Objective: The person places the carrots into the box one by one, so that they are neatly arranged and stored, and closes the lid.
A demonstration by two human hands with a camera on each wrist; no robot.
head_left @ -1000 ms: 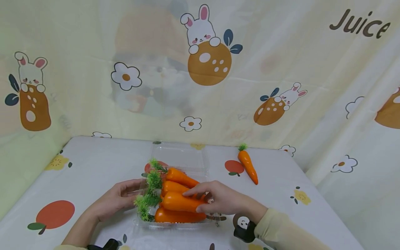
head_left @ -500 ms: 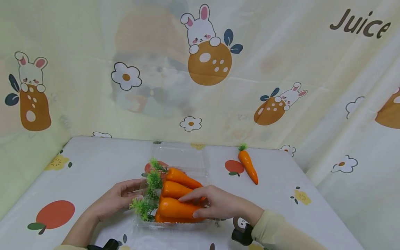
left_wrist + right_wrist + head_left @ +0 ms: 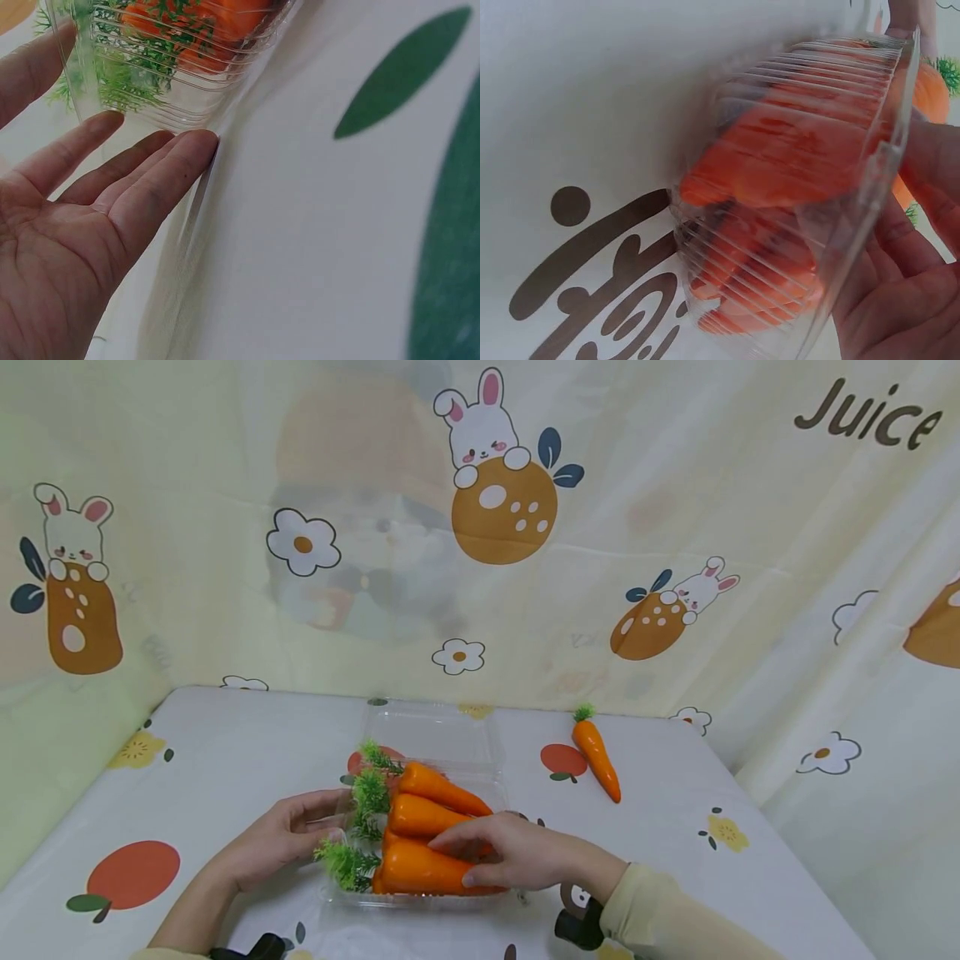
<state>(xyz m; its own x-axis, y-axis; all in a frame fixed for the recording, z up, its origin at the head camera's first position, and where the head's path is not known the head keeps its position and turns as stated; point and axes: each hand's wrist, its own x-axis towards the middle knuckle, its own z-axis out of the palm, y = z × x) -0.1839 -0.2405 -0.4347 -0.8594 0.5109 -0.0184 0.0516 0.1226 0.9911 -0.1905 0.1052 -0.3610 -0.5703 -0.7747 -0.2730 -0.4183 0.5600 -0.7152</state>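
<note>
Several glossy orange toy carrots [image 3: 442, 787] with bushy green tops lie in a clear plastic box [image 3: 412, 901], tops to the left. My right hand [image 3: 525, 852] holds the front carrot [image 3: 420, 867] by its right part, thumb near and fingers over it. That carrot lies over another one along the box's front side. In the right wrist view, the ribbed box wall [image 3: 795, 97] partly covers the carrots. My left hand [image 3: 281, 839] is at the box's left side; in the left wrist view its extended fingers [image 3: 161, 180] come right up to the ribbed wall.
The box's clear lid [image 3: 427, 727] lies folded open toward the back. One more toy carrot [image 3: 596, 762] lies apart at the back right of the printed white tablecloth [image 3: 247, 743]. A cream curtain [image 3: 360, 610] with rabbit prints hangs behind the table.
My right hand has brought the upper carrot toward the front of the box and lowered it there, uncovering more of the carrots behind. The left hand stays in place.
</note>
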